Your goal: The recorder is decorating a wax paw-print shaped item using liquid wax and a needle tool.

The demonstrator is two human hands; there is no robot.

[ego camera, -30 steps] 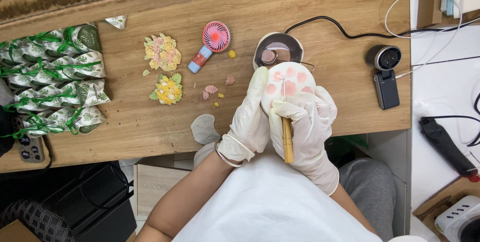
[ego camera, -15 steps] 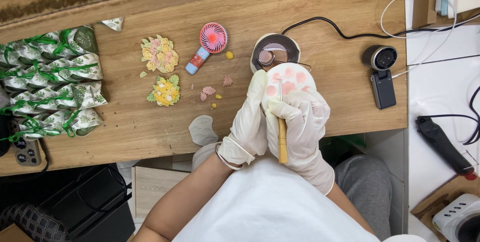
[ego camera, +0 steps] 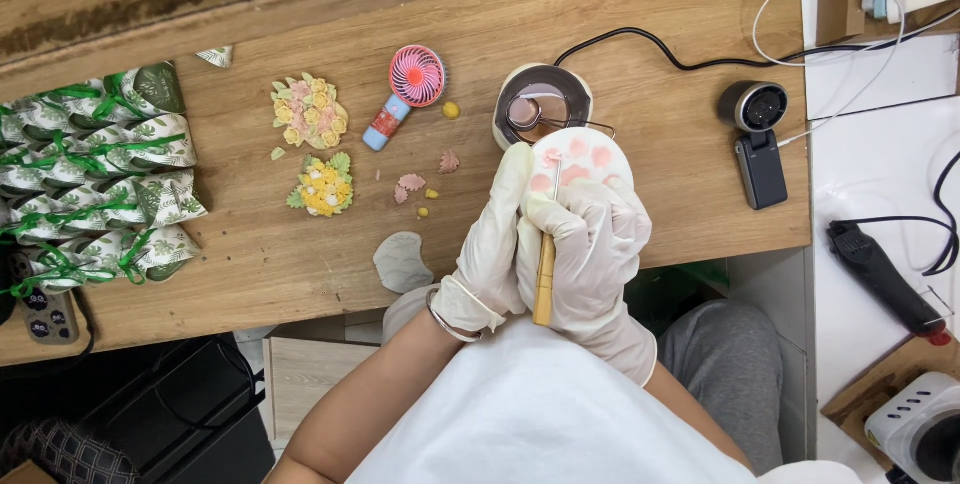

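Observation:
Both my hands wear white gloves. My left hand (ego camera: 492, 244) holds up a white oval piece (ego camera: 583, 153) with pink round blobs on it, gripping its left edge. My right hand (ego camera: 590, 249) is closed on a thin needle tool with a wooden handle (ego camera: 544, 282); the metal tip touches a pink blob at the upper left of the oval. Just behind the oval sits a small round pot (ego camera: 541, 104) with a spoon in it.
On the wooden table (ego camera: 650, 34) lie two flower clusters (ego camera: 309, 114), small pink leaf pieces (ego camera: 412, 183), a pink hand fan (ego camera: 405, 89), a grey flat shape (ego camera: 400, 261), several leaf-print wrapped packets (ego camera: 95, 179) at left, and a black device (ego camera: 757, 139) with cables at right.
The wooden handle has tilted and shifted slightly left in my right hand. The view has drifted, so everything sits a little further left and higher.

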